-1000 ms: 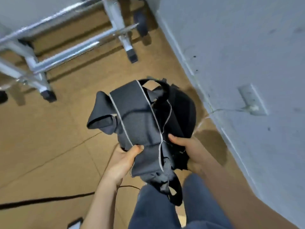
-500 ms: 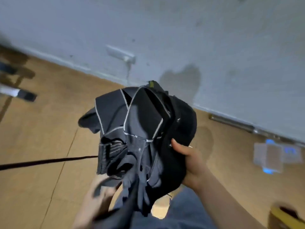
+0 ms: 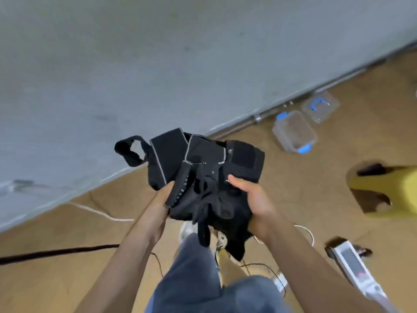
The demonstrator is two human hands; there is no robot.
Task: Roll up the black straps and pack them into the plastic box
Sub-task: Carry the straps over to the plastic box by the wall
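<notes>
A bundle of black straps with grey edging and a hook-and-loop patch hangs in front of me at chest height. My left hand grips its left underside, fingers hidden beneath the fabric. My right hand grips the right side, thumb on top. A loop sticks out at the upper left and loose ends dangle over my legs. The clear plastic box with blue clips sits open on the floor by the wall, to the right. Its lid lies just beyond it.
A grey wall runs diagonally ahead, with a pipe along its base. A yellow stool stands at the right. A black cable, thin wires and a white device lie on the brown floor around my legs.
The view has swung right, bringing the plastic box and the yellow stool nearer. My left hand has come up under the bundle and gripped it; my right hand keeps its hold.
</notes>
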